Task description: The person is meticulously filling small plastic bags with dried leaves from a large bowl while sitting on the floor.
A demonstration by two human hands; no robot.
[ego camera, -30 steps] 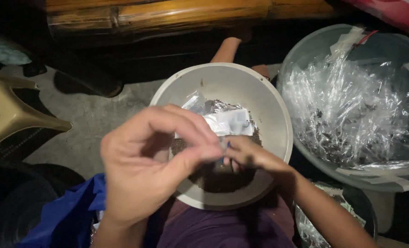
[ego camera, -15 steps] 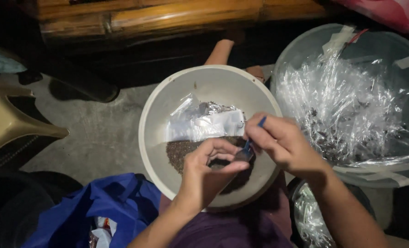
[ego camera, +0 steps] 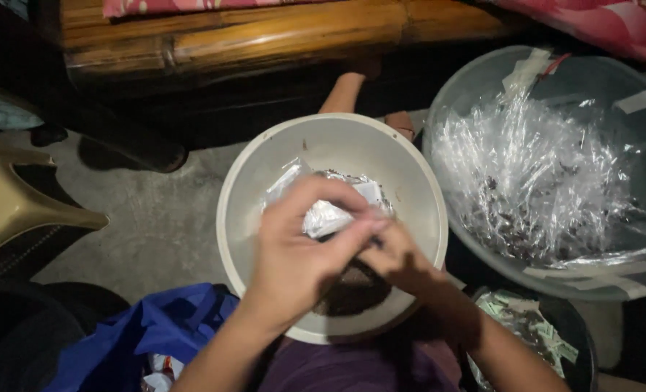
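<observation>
Over the pale round bowl on the person's lap, the left hand and right hand meet fingertip to fingertip, each grip pinched closed on a small clear plastic packet; dark grains lie in the bowl beneath.

The supporting surface is a grey concrete floor, rough and stained. A large clear plastic basin stands on it at the right, patched with tape strips. A beige plastic stool stands at the left edge. A blue bag lies at the lower left. A dark round container sits at the lower right, just beside the basin. A bamboo bench frame spans the top.
</observation>
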